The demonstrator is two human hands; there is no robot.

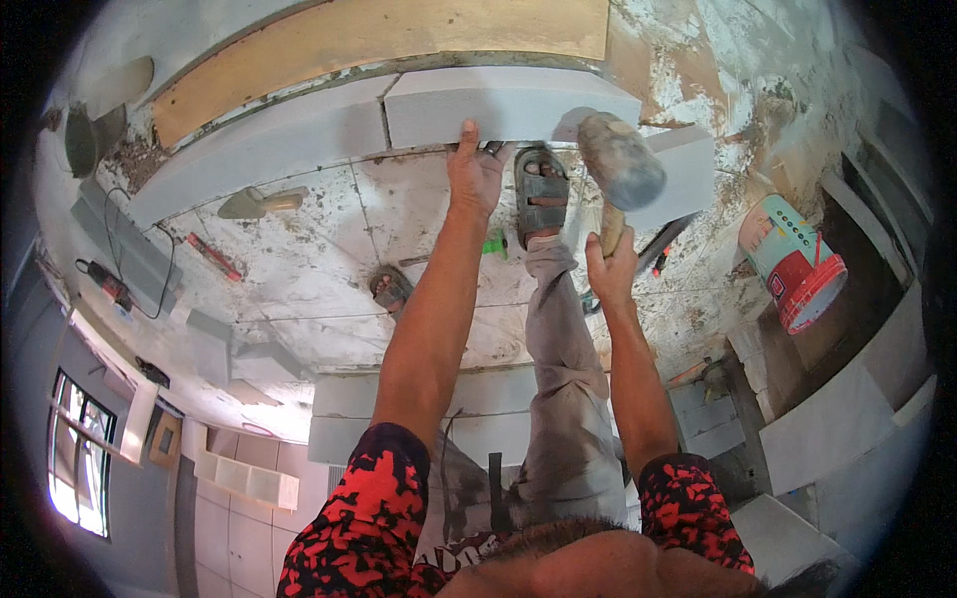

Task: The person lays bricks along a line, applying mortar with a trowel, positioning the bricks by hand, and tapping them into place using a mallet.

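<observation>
A long white block, apparently lightweight masonry, lies in a row on the floor, end to end with another white block. My left hand is at its near lower edge, thumb up against the face and the other fingers partly hidden at the underside. My right hand is closed round the wooden handle of a mallet. Its thick, dusty, dark-ended head is raised in front of the block's right end. My sandalled foot stands between my hands, close to the block.
A trowel and a red tool lie on the dirty tiles at left. Another white block sits right of the mallet. A paint bucket lies tilted at far right. A corded power tool rests at far left. Beyond the row is a yellowish board.
</observation>
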